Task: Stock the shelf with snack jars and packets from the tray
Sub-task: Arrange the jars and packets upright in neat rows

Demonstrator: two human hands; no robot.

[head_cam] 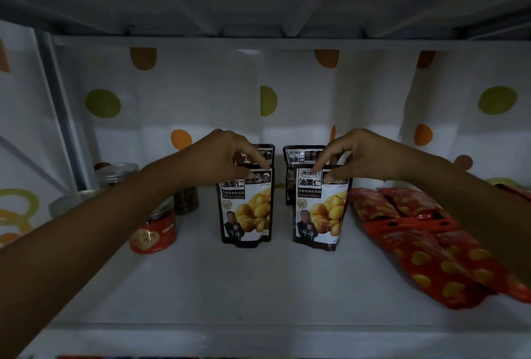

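Observation:
Two white and black chestnut packets stand upright on the white shelf [258,281]. My left hand [227,157] pinches the top edge of the left front packet [248,209]. My right hand [356,154] pinches the top edge of the right front packet [320,209]. Behind each stands another packet of the same kind, the left rear packet [265,153] and the right rear packet [296,154], mostly hidden. The tray is not in view.
At the left stand a red-labelled jar [155,232], a clear-lidded jar [117,176] and a dark jar [186,199], partly behind my forearm. Several red packets [425,246] lie flat at the right. A dotted backing sheet [201,105] closes the rear; the shelf above hangs low.

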